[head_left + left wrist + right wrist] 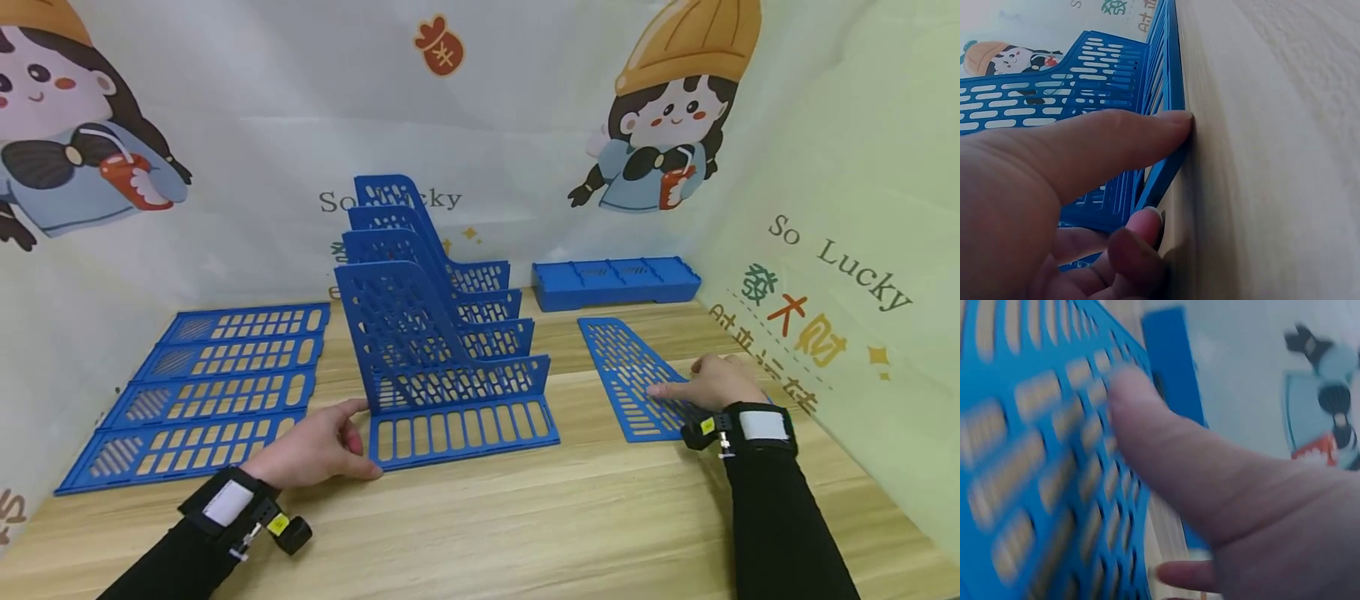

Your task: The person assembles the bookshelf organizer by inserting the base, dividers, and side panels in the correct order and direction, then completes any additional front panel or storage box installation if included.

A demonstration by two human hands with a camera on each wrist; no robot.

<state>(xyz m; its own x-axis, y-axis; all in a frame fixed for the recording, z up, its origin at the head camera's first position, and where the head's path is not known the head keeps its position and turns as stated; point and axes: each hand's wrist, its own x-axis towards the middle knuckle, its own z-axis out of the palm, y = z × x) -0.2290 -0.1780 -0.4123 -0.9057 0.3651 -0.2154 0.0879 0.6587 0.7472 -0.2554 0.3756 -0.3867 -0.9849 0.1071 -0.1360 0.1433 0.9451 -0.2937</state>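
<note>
A partly built blue file rack, with several upright perforated dividers on a slotted base, stands mid-table. My left hand holds the near left corner of its base. In the left wrist view the thumb of the left hand presses the base's front edge, and curled fingers touch its end. To the right, a loose perforated divider panel lies roughly flat. My right hand grips its right edge. The right wrist view shows the thumb on the panel's face; the other fingers are mostly hidden.
Flat blue slotted panels, joined in a row, cover the table's left side. At the back right rests a long blue ridged piece. A printed cloth hangs behind and along the sides of the wooden table.
</note>
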